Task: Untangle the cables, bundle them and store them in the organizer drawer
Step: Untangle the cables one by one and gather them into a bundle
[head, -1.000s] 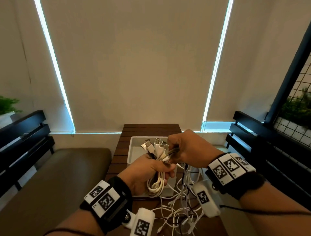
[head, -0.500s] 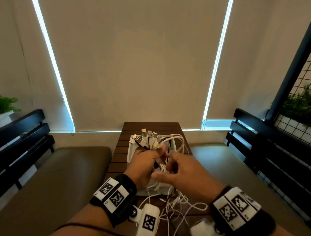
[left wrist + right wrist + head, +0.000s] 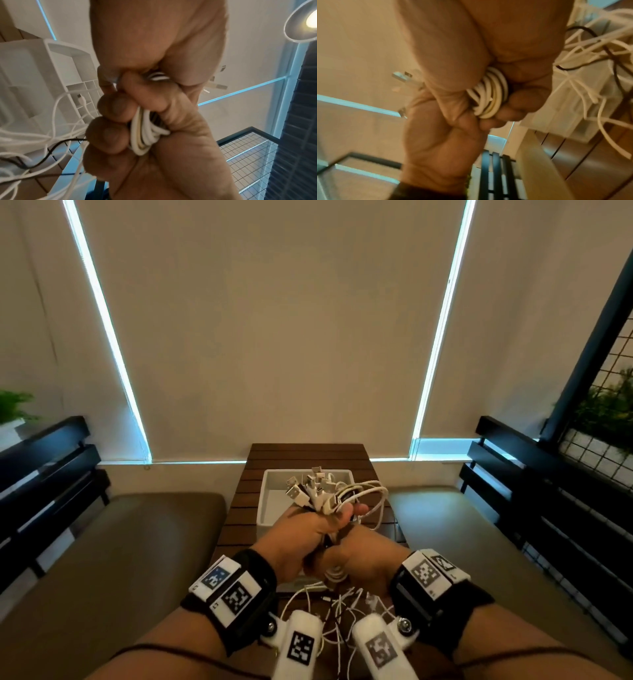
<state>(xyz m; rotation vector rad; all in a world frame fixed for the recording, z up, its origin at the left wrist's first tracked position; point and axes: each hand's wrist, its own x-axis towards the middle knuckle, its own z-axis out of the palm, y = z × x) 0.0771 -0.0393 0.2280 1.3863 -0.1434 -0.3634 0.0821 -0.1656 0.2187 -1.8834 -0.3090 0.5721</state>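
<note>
Over the table's (image 3: 246, 501) near edge, left hand (image 3: 301, 539) and right hand (image 3: 363, 559) fisted together round cables (image 3: 329, 491); tray (image 3: 270, 501) partly hidden.

Left hand (image 3: 154, 155) grips looped white cables (image 3: 145, 135).

Cables (image 3: 371, 494): smooth, slightly glossy white plastic sheath, one yellowed strand in the coil (image 3: 145, 135), a thin matt black one at nine o'clock. Plugs (image 3: 294, 494) show bright metal tips. Drawer (image 3: 274, 501) looks matt white plastic, ribbed underneath. Table (image 3: 308, 455) is dark slatted wood with a soft sheen. Cushion (image 3: 113, 542) at eight o'clock, matt olive cloth. Wristbands (image 3: 239, 594): black fabric, white printed tags.
</note>
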